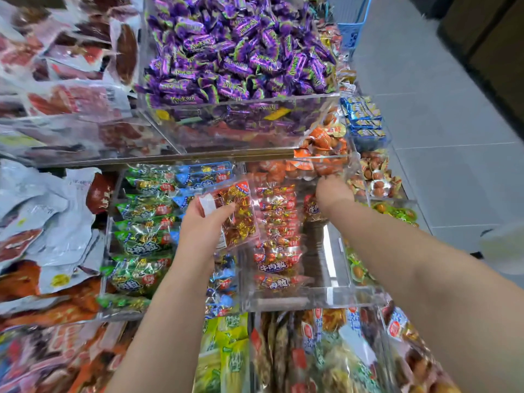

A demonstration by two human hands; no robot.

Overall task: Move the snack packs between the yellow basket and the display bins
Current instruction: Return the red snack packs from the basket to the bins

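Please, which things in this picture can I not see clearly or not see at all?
1. Yellow basket: nowhere in the head view, outside the frame.
2. Right grip: its fingers are hidden behind its own knuckles, so whether it holds a pack is unclear.
3. White label on the red snack pack in the left grip: print too blurred.
4. Bagged snacks, far left: motion-blurred, cut by the edge.

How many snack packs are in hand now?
1: the left hand grips a red pack above the clear bin. The right hand reaches toward the bin's back, fingers hidden, so possibly another.
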